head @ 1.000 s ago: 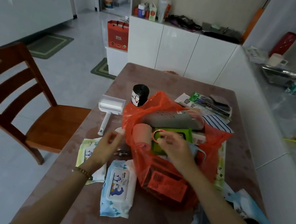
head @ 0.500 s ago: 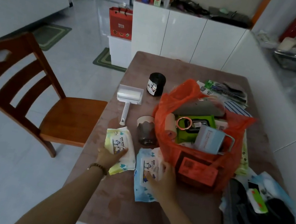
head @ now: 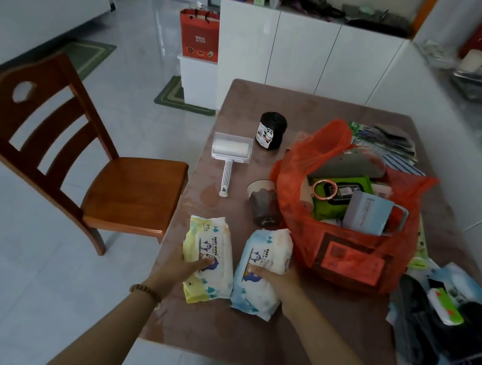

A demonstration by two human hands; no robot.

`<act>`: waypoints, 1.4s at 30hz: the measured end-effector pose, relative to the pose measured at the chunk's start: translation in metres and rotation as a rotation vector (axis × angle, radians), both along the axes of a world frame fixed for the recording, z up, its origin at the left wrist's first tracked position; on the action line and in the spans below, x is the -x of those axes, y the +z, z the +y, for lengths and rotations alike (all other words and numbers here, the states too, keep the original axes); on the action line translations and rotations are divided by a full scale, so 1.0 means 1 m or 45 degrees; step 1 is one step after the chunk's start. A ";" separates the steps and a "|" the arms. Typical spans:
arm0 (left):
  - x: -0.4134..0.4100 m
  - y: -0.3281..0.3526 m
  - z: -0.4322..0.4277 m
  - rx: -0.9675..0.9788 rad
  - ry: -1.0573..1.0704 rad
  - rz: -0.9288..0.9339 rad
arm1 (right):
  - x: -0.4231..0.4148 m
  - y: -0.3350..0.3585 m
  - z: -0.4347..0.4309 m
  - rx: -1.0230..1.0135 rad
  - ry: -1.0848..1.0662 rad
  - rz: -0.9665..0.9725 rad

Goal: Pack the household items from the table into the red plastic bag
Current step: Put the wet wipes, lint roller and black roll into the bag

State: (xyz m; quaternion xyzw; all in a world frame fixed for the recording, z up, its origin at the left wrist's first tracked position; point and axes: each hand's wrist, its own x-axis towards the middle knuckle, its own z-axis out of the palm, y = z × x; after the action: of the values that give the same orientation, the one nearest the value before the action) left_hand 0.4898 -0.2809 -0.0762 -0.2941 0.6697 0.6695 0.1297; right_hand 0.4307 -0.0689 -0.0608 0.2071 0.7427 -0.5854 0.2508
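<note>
We find the left hand gripping the yellow baby wipes pack, thumb across its top. The right hand grips the blue baby wipes pack likewise. Just beyond, on the table, stands the open, part-filled red plastic bag; the lint roller lies farther left.

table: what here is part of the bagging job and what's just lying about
Job: red plastic bag, yellow wipes pack in left hand, blue wipes pack in right hand, lint roller, black roll.
Lying about: wooden chair, red gift bag.
</note>
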 end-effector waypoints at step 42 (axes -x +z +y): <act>0.183 0.137 0.137 0.797 0.082 0.409 | 0.127 0.149 0.115 1.125 -0.139 0.049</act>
State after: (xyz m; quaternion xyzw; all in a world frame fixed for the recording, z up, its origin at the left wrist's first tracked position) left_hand 0.3064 -0.1436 0.0612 -0.2313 0.8447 0.4733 -0.0949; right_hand 0.3041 0.0466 0.0878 0.1079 0.4138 -0.8627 0.2700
